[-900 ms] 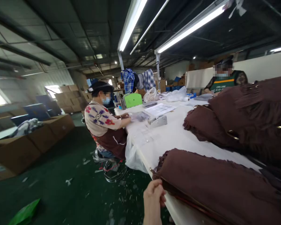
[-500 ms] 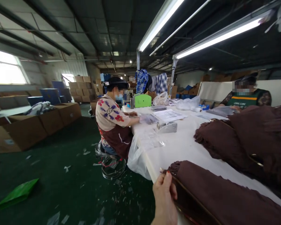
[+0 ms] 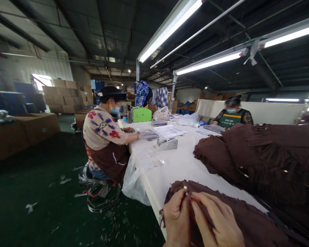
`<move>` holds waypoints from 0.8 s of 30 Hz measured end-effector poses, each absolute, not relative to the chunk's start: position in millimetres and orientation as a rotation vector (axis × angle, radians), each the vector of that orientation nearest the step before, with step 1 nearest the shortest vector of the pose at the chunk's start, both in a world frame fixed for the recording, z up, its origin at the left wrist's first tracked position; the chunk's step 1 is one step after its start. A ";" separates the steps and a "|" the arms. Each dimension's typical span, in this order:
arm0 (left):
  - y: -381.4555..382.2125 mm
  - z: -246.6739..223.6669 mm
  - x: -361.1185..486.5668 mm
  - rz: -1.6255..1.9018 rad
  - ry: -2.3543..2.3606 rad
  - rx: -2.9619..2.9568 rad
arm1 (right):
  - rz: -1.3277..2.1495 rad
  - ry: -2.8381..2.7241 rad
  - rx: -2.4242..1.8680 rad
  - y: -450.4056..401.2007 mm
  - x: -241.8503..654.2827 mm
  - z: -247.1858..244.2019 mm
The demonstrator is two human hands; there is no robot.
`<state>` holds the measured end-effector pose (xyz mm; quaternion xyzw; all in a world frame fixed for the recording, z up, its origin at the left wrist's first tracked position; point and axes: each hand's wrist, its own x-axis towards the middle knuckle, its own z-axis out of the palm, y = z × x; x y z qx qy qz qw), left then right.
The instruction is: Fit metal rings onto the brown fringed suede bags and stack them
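Note:
A dark brown fringed fabric piece point(image 3: 237, 209) lies along the near edge of the white table point(image 3: 175, 168). My left hand point(image 3: 177, 214) pinches its near end, beside a small shiny metal part point(image 3: 185, 188). Right next to it, my right hand point(image 3: 216, 218) has its thumb and fingertips pressed together at the same spot. Whatever lies between the right fingertips is too small and hidden to name. A large pile of brown fringed fabric point(image 3: 262, 154) with gold-coloured metal parts rests at the right.
A person in a floral top point(image 3: 103, 128) sits at the table's left side, handling clear bags. Another person in a green apron point(image 3: 231, 116) sits across. A tape dispenser point(image 3: 167, 144), papers point(image 3: 170, 130) and a green box point(image 3: 142, 114) stand on the table.
My right hand has come into view and joined my left hand at the end of the brown fabric. The view has turned to the right, showing more of the pile.

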<state>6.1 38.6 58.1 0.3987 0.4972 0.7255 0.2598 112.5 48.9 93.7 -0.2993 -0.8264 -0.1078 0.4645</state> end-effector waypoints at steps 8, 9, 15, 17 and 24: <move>38.9 43.7 4.8 2.049 1.564 1.424 | -0.449 -1.970 -0.747 51.9 93.1 90.1; 39.4 43.6 5.4 2.066 1.587 1.459 | -0.503 -1.967 -0.722 52.9 93.3 89.2; 39.6 40.9 4.9 2.201 1.688 1.576 | -0.558 -1.972 -0.686 53.2 90.2 90.2; 36.4 41.9 4.8 2.223 1.648 1.596 | -0.522 -1.934 -0.693 52.7 89.6 92.5; 27.7 44.2 -6.5 1.693 1.472 0.948 | 0.355 -1.509 -1.355 55.9 115.1 108.6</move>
